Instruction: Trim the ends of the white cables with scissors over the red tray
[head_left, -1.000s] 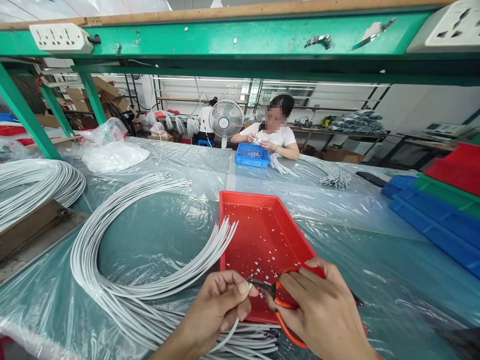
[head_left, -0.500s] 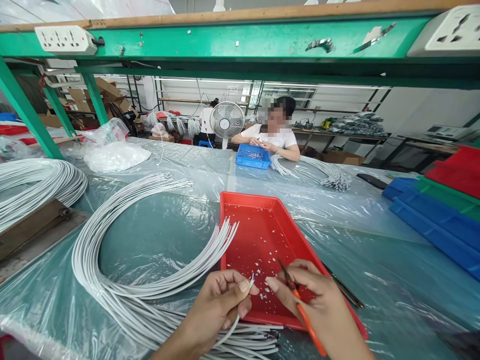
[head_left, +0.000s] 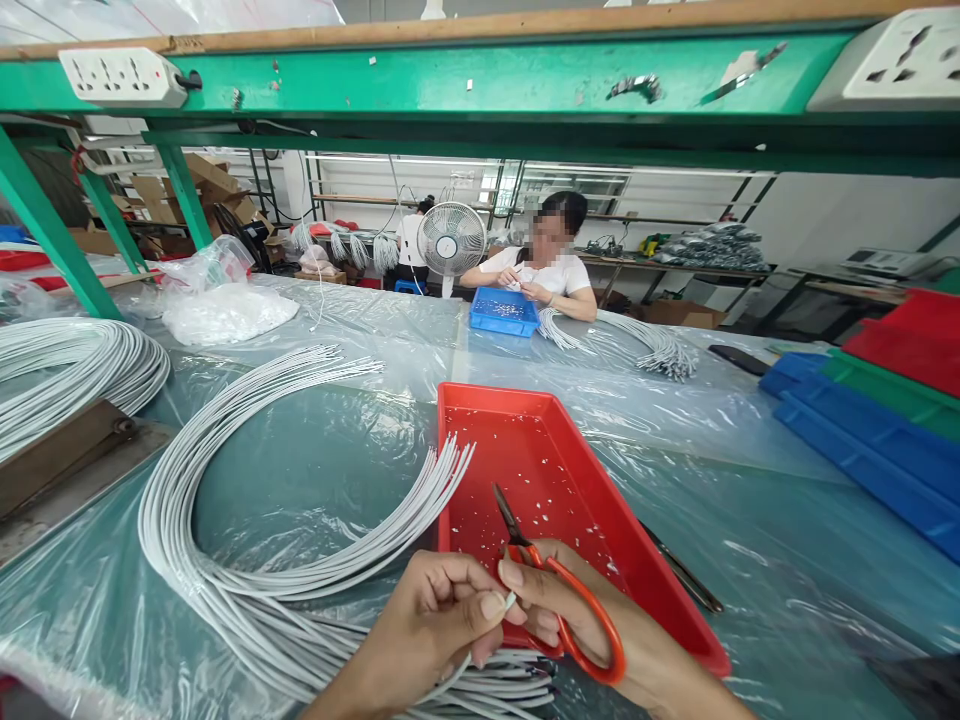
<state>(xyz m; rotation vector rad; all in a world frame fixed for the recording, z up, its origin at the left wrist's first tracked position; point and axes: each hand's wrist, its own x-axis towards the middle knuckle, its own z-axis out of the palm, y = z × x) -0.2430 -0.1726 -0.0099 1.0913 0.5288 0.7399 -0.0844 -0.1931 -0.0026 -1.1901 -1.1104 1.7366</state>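
Note:
My left hand (head_left: 442, 620) is closed in a pinch on a white cable (head_left: 459, 675), whose short end sticks up past the thumb. Close beside it, my right hand (head_left: 577, 610) holds a pair of scissors (head_left: 600, 620) with orange handles. The dark blades point up and away over a red tray (head_left: 525, 400), and they look closed. My right thumb and fingers come up to the cable's tip; whether they touch it I cannot tell. Small white scraps lie scattered in the tray. A bundle of white cables (head_left: 172, 500) curves round on the left, one set of ends resting over the tray's rim.
A dark metal tool (head_left: 686, 570) lies along the tray's right side. Stacked blue, green and red trays (head_left: 870, 420) stand at the right. Another cable coil (head_left: 97, 350) is at the left. Across the table a person works over a blue tray (head_left: 504, 312). A green beam (head_left: 420, 90) crosses overhead.
My right hand has moved left to the cable end in my left hand. The scissors have turned, their blades now pointing up and left and the orange loops showing.

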